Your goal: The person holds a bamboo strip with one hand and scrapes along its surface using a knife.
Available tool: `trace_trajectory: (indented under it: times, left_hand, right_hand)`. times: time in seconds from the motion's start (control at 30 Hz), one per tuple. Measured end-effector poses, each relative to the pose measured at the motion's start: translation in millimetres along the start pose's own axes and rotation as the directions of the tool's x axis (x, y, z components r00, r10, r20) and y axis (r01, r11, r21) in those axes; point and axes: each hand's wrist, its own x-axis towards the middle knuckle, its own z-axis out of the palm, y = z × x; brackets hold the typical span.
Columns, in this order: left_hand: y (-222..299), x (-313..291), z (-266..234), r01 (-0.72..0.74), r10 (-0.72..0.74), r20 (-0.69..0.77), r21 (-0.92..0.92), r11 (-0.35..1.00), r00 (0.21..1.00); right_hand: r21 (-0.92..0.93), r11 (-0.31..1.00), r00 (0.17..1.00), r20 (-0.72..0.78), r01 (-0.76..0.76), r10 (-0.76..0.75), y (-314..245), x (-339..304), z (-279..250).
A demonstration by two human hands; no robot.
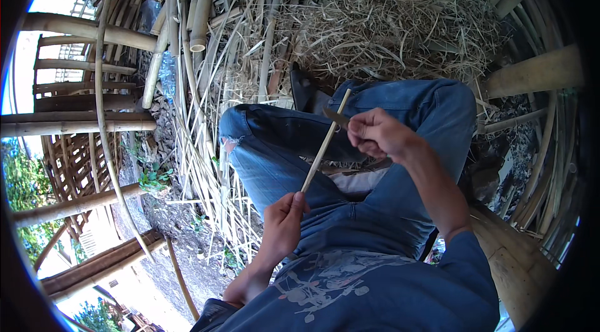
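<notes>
Over the jeans [269, 157], the stick [320, 157] slants far and right from the left hand [284, 222], closed round its near end; right hand [378, 135], curled round the knife [337, 119], angles the blade across its far half.

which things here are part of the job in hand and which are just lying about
In the job:
thin stick, held in the left hand
knife, in the right hand, blade at the stick

Lying about, it seems:
heap of shavings, perhaps scraps
bamboo poles
clear plastic
</notes>
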Motion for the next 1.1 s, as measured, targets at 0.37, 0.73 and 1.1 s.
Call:
trace_trajectory:
  times: [0.37, 0.73, 1.1]
  left_hand:
    - [5, -4, 5, -0.067, 0.075, -0.045, 0.151, 0.986, 0.996]
    - [4, -3, 0, -0.045, 0.047, -0.017, 0.082, 0.996, 0.999]
    - [-2, 2, 0, 0.056, -0.051, 0.068, -0.069, 0.996, 0.996]
  right_hand:
    - [-0.072, 0.985, 0.949, 0.264, -0.159, 0.172, 3, 4, 20]
    - [-0.104, 0.987, 0.983, -0.126, 0.119, -0.131, -8, -3, -3]
    - [-0.040, 0.999, 0.989, 0.151, 0.004, 0.002, 6, -9, 33]
